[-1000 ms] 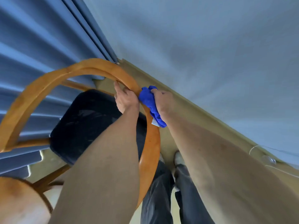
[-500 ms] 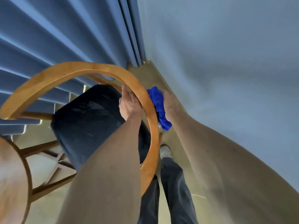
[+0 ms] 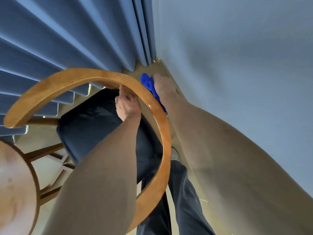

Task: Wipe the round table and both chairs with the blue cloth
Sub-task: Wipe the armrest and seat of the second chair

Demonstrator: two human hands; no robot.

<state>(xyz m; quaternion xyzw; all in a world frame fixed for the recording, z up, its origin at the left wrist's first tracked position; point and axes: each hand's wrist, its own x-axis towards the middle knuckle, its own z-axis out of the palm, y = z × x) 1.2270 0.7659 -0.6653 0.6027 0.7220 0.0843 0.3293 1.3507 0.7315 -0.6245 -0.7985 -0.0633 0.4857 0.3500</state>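
Observation:
I look straight down on a wooden chair whose curved backrest rail (image 3: pixel 71 80) arcs around a dark padded seat (image 3: pixel 88 126). My right hand (image 3: pixel 160 85) presses the bunched blue cloth (image 3: pixel 149 83) against the outer side of the rail at its far right bend. My left hand (image 3: pixel 127 106) sits inside the arc, fingers curled against the rail's inner edge. Part of the round wooden table (image 3: pixel 15 187) shows at the bottom left.
Blue pleated curtains (image 3: pixel 59 39) hang right behind the chair. A pale blue wall (image 3: pixel 237 65) runs along the right, close to my right arm. My dark trousers and a shoe (image 3: pixel 174 155) stand on the light floor between chair and wall.
The view has swung, so the chair's whole rail now shows. My right hand slid the cloth farther along the rail's outer side, away from me. My left hand stayed on the rail.

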